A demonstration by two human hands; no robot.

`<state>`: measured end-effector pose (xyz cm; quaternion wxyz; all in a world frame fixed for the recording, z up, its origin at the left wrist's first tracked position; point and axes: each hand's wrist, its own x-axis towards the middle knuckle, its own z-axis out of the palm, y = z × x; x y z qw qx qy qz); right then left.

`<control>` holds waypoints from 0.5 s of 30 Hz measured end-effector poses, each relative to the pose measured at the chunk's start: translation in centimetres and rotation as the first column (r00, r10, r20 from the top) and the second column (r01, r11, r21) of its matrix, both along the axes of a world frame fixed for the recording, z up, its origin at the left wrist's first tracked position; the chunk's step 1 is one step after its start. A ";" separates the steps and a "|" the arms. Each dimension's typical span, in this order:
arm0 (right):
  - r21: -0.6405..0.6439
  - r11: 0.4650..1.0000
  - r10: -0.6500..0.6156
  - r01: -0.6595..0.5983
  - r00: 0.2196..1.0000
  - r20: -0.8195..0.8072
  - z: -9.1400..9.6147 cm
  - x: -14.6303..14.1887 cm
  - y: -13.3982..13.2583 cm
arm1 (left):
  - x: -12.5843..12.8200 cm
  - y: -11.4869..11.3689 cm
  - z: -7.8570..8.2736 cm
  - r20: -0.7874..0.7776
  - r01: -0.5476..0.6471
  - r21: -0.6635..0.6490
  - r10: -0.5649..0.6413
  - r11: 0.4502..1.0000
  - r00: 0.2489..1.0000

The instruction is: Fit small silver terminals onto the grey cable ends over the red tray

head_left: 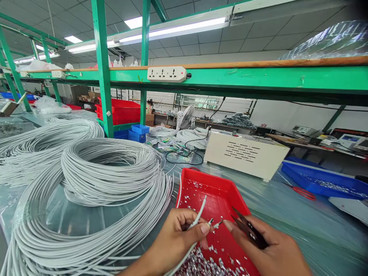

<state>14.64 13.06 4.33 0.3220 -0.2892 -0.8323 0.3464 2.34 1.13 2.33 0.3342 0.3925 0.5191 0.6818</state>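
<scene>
My left hand (186, 234) is closed around a thin white cable (202, 209), pinching it near its end between thumb and fingers. Dark and pale inner wires (216, 224) stick out to the right of the thumb. A pair of dark snips (248, 229) lies in my right hand (267, 245), its pointed blades up and apart. The thumb tip of that hand is close to the wire ends; I cannot tell whether it touches them. Both hands are over a red tray (230, 188) strewn with small silvery scraps (207, 262).
Large coils of white cable (109, 172) cover the left of the table. Behind the tray stands a beige metal box (244, 153). A blue tray (324, 180) and red-handled tool (303, 193) are at right. A green shelf beam (230, 79) with a power strip (166, 74) crosses above.
</scene>
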 end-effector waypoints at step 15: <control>0.047 0.999 -0.009 0.007 0.999 0.035 -1.2 0.3 2.0 | -1.1 -0.3 -0.9 0.128 0.071 -0.101 -0.058 0.992 0.990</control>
